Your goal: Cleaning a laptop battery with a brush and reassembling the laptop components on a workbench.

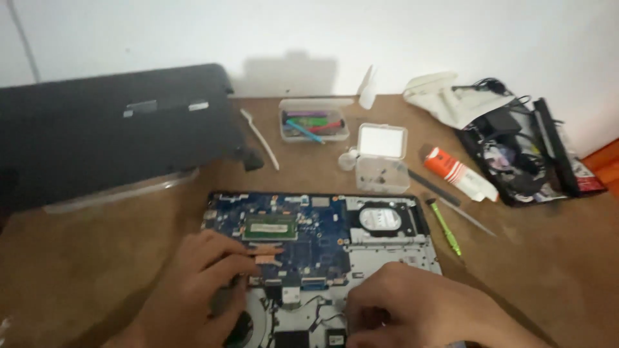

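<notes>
At the near edge of the tabletop point(77, 270), both hands rest on an opened laptop base point(393, 254) whose blue circuit board point(322, 225) lies bare. The left hand point(193, 290) lies flat near the copper heat pipe point(265, 252), fingers loosely spread and curled over the fan area point(248, 325), pinching nothing I can make out. The right hand point(419, 309) is bunched with fingertips pressed down on the board's near part; whether it grips anything cannot be told. The two hands are apart, with the board between them. A round silver hard drive point(379, 219) sits in the base's right far corner. Just right of the base lies a green screwdriver point(445, 227). Farther back stand a small clear box with screws point(382, 164), an orange-and-white tube point(459, 173) and a clear case of coloured tools point(314, 122). A white brush point(261, 138) lies beside the black laptop cover point(109, 129) at the far left. A black bag of cables point(522, 154) sits at the far right edge.
</notes>
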